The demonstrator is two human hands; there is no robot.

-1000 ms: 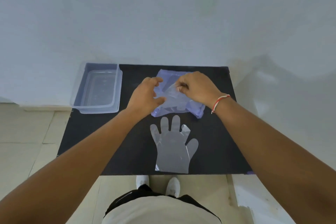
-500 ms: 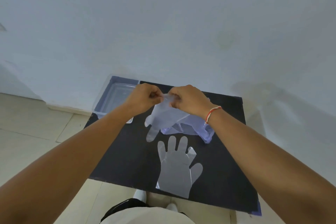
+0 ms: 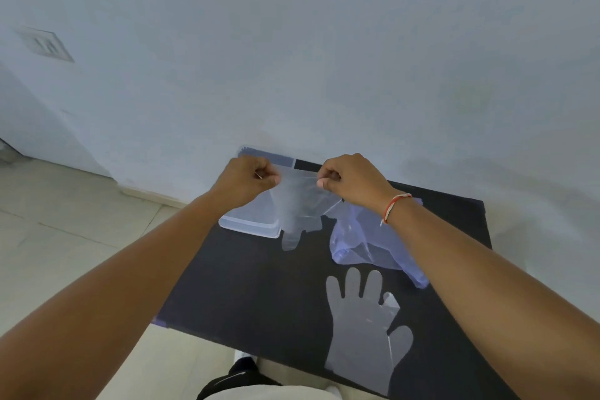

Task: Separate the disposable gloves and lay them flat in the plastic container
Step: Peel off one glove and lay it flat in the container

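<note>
A thin clear disposable glove point(image 3: 297, 204) hangs in the air, fingers down, stretched by its cuff between my left hand point(image 3: 248, 180) and my right hand point(image 3: 349, 178). Both hands pinch the cuff above the black table. Behind the hanging glove sits the clear plastic container point(image 3: 248, 224), partly hidden by my left hand and the glove. A bluish plastic packet of gloves point(image 3: 367, 237) lies crumpled under my right wrist. One more clear glove point(image 3: 363, 331) lies flat, fingers pointing away from me, near the table's front edge.
The black table point(image 3: 259, 286) stands against a pale wall point(image 3: 292, 58). Tiled floor point(image 3: 65, 221) lies to the left. My shoes and dark trousers point(image 3: 240, 377) show below the table's front edge.
Both hands lifted a glove out of the packet and pulled its cuff apart. My head turned left and up, so the table now sits lower right in view.
</note>
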